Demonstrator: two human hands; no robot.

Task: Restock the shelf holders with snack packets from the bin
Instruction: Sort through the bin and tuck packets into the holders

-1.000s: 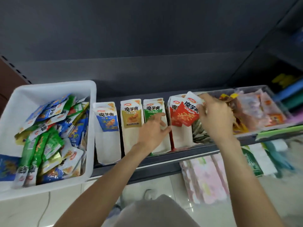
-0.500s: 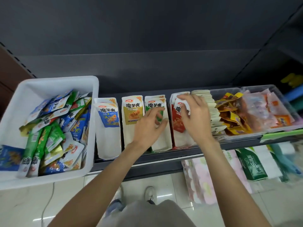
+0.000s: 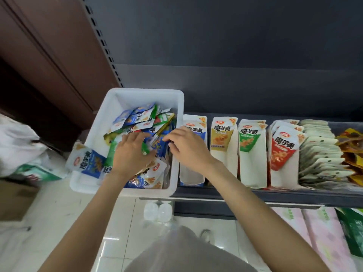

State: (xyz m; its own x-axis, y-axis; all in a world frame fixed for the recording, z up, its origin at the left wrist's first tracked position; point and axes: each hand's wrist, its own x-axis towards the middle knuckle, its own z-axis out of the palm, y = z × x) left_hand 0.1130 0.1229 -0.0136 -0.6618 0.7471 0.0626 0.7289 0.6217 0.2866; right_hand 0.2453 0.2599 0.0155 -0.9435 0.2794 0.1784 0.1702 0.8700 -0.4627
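Note:
The white bin [image 3: 145, 93] sits at the shelf's left end, full of mixed blue, green and white snack packets [image 3: 137, 118]. My left hand [image 3: 131, 154] lies palm down on the pile with its fingers spread; a green packet [image 3: 145, 148] pokes out beside it. My right hand [image 3: 186, 148] reaches over the bin's right wall, its fingers curled onto a blue packet [image 3: 160, 147]; whether it grips the packet is hidden. Right of the bin stand the blue holder [image 3: 193, 173], yellow holder [image 3: 223, 134], green holder [image 3: 248, 138] and red holder [image 3: 282, 146].
A blue packet [image 3: 88, 160] hangs over the bin's left rim. Pale packets [image 3: 318, 150] and brown-yellow ones [image 3: 349, 146] fill trays further right. Clear bottles [image 3: 157, 212] stand under the shelf edge [image 3: 255, 195]. A white bag [image 3: 17, 142] and a cardboard box [image 3: 13, 201] lie at left.
Both hands have left the holders and moved left into the bin. The red packet my right hand held now stands in the red holder. My view has swung left.

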